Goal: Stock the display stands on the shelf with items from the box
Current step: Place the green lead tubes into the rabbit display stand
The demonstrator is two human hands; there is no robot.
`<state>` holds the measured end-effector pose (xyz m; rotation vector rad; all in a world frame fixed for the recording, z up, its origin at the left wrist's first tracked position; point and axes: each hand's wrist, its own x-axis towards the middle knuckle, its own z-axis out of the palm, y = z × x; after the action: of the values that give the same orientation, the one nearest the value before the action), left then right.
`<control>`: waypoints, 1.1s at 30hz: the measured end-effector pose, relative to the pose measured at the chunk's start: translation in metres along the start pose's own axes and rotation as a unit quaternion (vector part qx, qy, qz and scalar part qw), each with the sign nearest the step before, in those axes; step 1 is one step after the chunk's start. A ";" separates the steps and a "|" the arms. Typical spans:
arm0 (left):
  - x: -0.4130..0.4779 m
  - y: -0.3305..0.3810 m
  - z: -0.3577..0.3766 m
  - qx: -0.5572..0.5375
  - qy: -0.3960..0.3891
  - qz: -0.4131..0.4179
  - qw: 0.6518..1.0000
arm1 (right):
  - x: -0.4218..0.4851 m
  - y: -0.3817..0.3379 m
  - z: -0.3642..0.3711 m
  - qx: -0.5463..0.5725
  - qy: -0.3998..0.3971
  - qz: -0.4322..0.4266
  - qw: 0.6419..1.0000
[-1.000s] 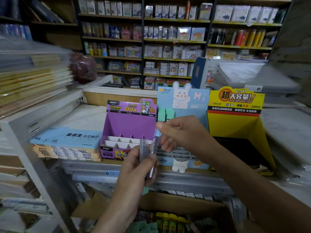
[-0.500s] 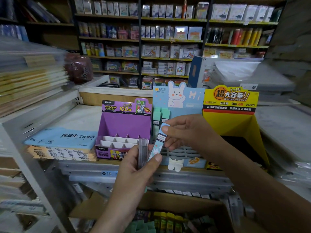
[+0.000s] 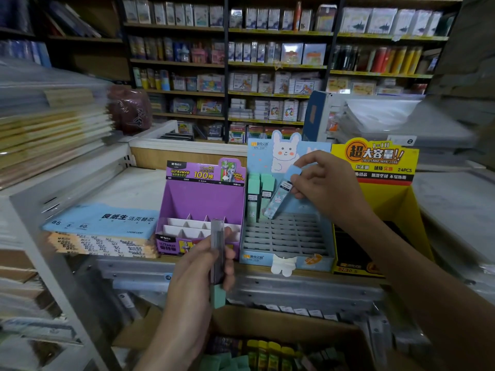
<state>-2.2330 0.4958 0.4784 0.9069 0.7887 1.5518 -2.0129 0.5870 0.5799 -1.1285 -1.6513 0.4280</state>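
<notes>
- The shelf (image 3: 308, 283) carries three cardboard display stands side by side along its front edge, with a stack of loose-leaf paper packs (image 3: 101, 231) at their left.
- The yellow display stand (image 3: 380, 188) is the rightmost of the three, its header printed in red and black characters; the person's right forearm crosses in front of it.
- The blue bunny display stand (image 3: 286, 236) sits in the middle. Its grid of slots is mostly bare, and a few green-capped lead cases (image 3: 261, 194) stand upright in its back left corner.
- The purple display stand (image 3: 203, 204) sits to the left, touching the blue one, with white dividers across its tray.
- The cardboard box (image 3: 289, 328) lies open below the shelf, holding green- and yellow-capped items near the bottom edge of the view.
- The left hand (image 3: 198, 277) is wrapped around several slim cases held upright in front of the purple stand: a clear grey lead case (image 3: 217, 250) is on top, and a green cap pokes out below the fingers.
- The right hand (image 3: 324, 188) pinches a blue-capped lead case (image 3: 281, 196) by its cap between thumb and fingertips. The case hangs tilted above the blue stand's slots, just beside the green-capped cases, its lower end close to the grid.
</notes>
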 end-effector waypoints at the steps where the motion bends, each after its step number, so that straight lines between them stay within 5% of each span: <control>1: 0.000 -0.001 -0.001 -0.003 0.000 0.002 1.000 | 0.000 0.003 0.001 -0.001 -0.001 -0.004 1.000; 19: -0.008 0.007 0.000 -0.013 -0.001 0.000 1.000 | 0.002 0.005 0.012 -0.059 -0.055 -0.081 0.993; 33: -0.014 0.008 -0.003 0.052 0.010 0.014 0.999 | 0.013 0.020 0.002 -0.165 -0.012 -0.124 0.978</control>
<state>-2.2381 0.4808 0.4826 0.9836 0.8798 1.5584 -2.0054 0.6077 0.5715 -1.1377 -1.9040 0.0057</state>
